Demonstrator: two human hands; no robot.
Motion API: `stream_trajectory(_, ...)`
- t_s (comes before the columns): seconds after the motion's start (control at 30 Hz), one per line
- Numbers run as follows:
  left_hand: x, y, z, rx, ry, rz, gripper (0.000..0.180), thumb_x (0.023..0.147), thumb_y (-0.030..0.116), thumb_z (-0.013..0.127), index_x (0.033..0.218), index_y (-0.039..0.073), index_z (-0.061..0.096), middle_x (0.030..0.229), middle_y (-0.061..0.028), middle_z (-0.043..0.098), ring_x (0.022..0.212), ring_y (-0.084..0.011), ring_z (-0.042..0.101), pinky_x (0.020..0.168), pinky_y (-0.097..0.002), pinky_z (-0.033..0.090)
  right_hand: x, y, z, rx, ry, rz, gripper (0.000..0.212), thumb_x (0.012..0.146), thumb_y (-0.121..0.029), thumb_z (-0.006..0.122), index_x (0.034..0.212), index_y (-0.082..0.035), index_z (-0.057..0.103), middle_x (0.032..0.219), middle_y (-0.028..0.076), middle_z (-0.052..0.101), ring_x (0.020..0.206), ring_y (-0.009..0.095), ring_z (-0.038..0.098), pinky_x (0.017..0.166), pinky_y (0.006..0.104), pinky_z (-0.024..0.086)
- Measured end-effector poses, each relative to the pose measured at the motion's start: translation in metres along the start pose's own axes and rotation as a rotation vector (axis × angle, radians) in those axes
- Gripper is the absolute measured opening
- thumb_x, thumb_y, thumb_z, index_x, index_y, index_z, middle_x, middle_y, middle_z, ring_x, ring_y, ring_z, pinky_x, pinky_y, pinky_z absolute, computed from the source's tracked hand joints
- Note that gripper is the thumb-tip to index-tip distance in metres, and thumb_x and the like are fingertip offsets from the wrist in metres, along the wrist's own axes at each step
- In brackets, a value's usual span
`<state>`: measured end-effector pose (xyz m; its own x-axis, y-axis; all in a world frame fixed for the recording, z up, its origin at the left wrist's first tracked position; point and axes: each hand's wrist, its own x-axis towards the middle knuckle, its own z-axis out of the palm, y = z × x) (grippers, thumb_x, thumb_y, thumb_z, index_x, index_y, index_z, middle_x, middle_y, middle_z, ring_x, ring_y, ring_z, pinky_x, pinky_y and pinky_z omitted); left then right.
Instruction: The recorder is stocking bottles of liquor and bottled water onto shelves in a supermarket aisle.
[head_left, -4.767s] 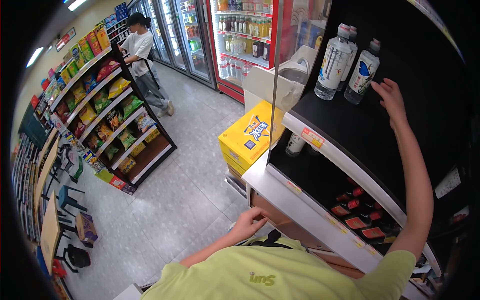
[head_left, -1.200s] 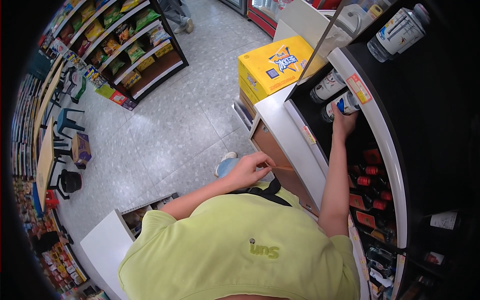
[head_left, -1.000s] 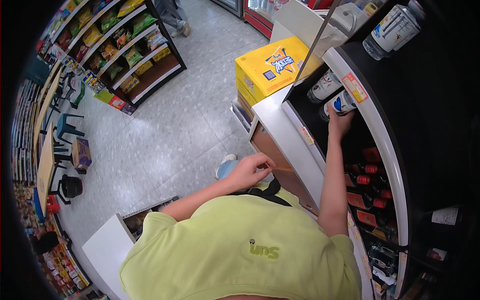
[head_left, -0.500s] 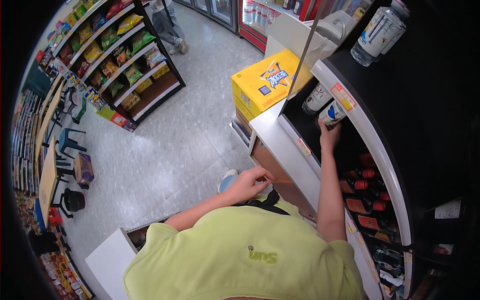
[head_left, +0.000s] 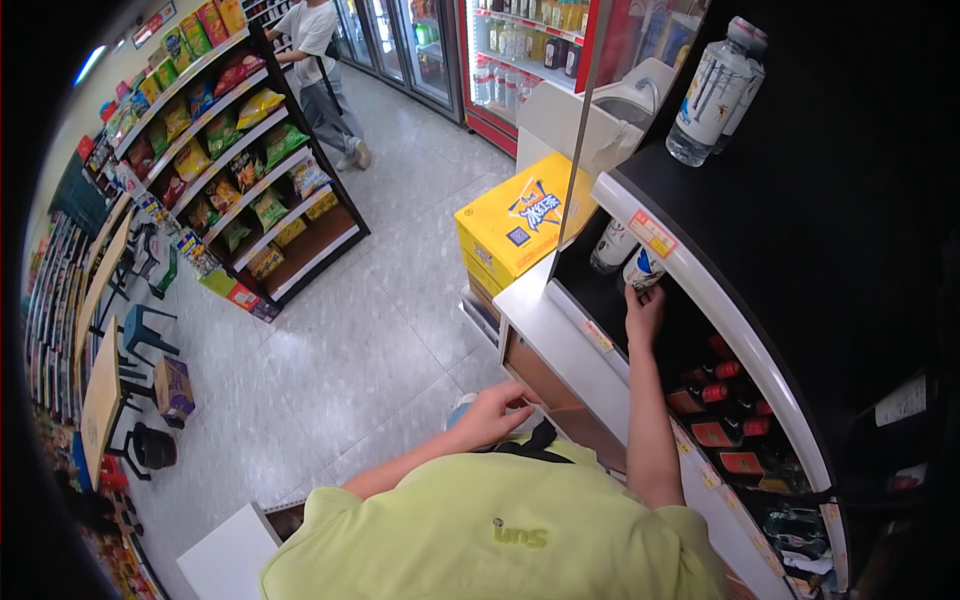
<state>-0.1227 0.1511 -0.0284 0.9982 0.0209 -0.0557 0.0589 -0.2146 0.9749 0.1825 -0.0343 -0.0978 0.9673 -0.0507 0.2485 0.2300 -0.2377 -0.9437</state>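
My right hand point(head_left: 645, 315) reaches into the black shelf bay. Its fingers are closed around the lower part of a clear water bottle with a white and blue printed label point(head_left: 643, 268). A second bottle with a white label point(head_left: 610, 246) stands beside it to the left. Over both runs the curved white shelf edge point(head_left: 700, 275), which hides their tops. My left hand point(head_left: 492, 415) hovers in front of my waist near the white counter, its fingers loosely bent and apart, with nothing visible in it.
Two clear bottles point(head_left: 710, 105) stand on the black upper top. Red-capped dark bottles point(head_left: 725, 400) fill the lower shelf. A yellow carton point(head_left: 520, 215) sits beyond the counter. Left are a snack rack point(head_left: 300, 235) and stools point(head_left: 150, 325). A person point(head_left: 325, 80) stands behind the rack.
My view has tilted up, showing more of the far fridges and the person. My right hand stays on the bottle in the bay; my left hand keeps nearly the same place.
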Motion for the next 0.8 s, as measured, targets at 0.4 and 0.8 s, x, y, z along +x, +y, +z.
stream_trajectory(0.4,0.026,0.054,-0.011,0.022,0.001,0.181,0.02,0.094,0.007,0.066,0.114,0.003,0.067,0.108,-0.0091,0.066,0.099,-0.018,0.067,0.087,-0.0321,0.053,-0.098,-0.173,-0.044,-0.306,-0.08,-0.613,0.038,0.084,-0.008,0.075,0.119,-0.002,0.063,0.121,0.014,0.066,0.113,0.033,0.062,0.1,0.0451,0.05)
stream_trajectory(0.8,0.116,0.219,-0.016,0.044,0.102,0.813,0.052,0.088,0.001,0.069,0.136,0.003,0.05,0.132,-0.011,0.053,0.121,-0.0205,0.055,0.103,-0.0353,0.046,-0.112,-0.252,-0.136,-0.69,0.385,-0.911,0.019,0.087,-0.01,0.068,0.106,-0.004,0.067,0.115,0.013,0.069,0.115,0.032,0.061,0.115,0.0608,0.031)
